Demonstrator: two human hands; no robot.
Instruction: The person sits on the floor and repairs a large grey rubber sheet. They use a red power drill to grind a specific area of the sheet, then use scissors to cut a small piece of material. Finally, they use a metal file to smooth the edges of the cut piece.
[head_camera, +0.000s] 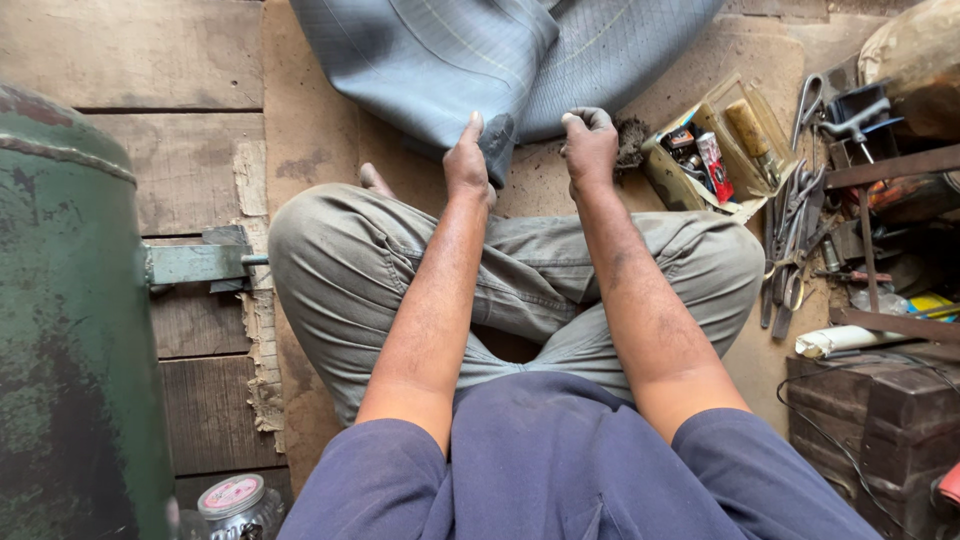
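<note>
The left hand pinches the folded edge of a large grey rubber inner tube, thumb up along the fold and fingers wrapped under it, clamped on the rubber. The tube is smooth and matte, with faint moulded lines, and spreads in broad limp folds on the floor ahead of both hands. The right hand is curled into a loose fist just beside the left, its knuckles at the tube's rim; whether it grips anything cannot be told. Just right of that hand lies a dark fibrous tuft, then a shallow cardboard tray of small packets and a wooden-handled tool. Further right, metal pliers and shears lie scattered. Far left of the hands stands a worn green metal cylinder.
</note>
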